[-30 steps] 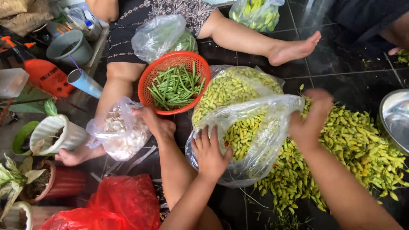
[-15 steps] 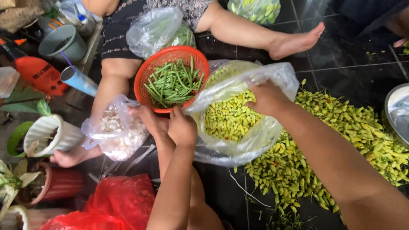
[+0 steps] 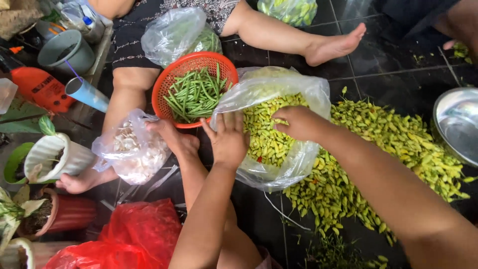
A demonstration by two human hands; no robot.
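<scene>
A clear plastic bag (image 3: 294, 164) part full of yellow-green chillies (image 3: 264, 139) lies open on the dark tiled floor. My left hand (image 3: 227, 140) presses on the bag's left rim with its fingers spread, holding it. Inside the bag's mouth, my right hand (image 3: 298, 122) rests on the chillies with its fingers curled over some. A big loose pile of the same chillies (image 3: 398, 144) spreads to the right of the bag. Just left of my left hand, another person's hand (image 3: 174, 140) touches a clear bag of white pieces (image 3: 130, 152).
An orange basket (image 3: 164, 84) of green beans (image 3: 194, 94) stands behind the bag, by a seated person's leg and foot (image 3: 333, 47). A metal bowl (image 3: 458, 124) is at the right edge. A red bag (image 3: 129, 239), plant pots (image 3: 55, 154) and an orange bottle (image 3: 37, 87) crowd the left.
My right hand came from the bag's right rim by the pile into the bag's mouth. My left hand shifted up along the left rim. The bag now lies more open.
</scene>
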